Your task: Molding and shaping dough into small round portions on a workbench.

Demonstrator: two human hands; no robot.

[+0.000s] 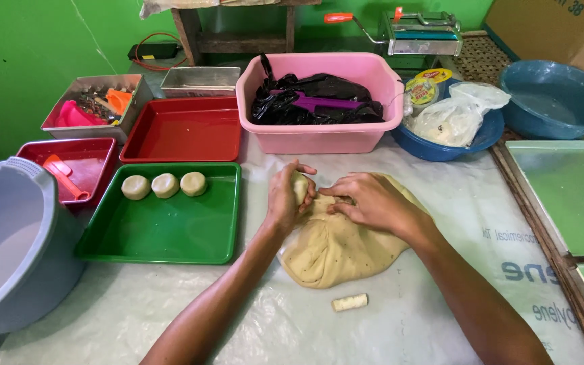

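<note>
We count three dough pucks (164, 185) on one green tray (163, 233), left of our hands, plus one small dough roll (349, 302) below them. One big speckled dough mass (336, 250) lies directly under both. Our left hand (285, 199) is curled, pinching a lump at the mass's upper edge; our right hand (370, 201) presses fingers closed into the dough just beside it.

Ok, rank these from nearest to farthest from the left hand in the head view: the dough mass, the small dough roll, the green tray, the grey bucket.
From the left hand:
1. Dough mass, under the fingers.
2. Green tray, just left.
3. Small dough roll, toward the near edge, right.
4. Grey bucket, far left.
</note>
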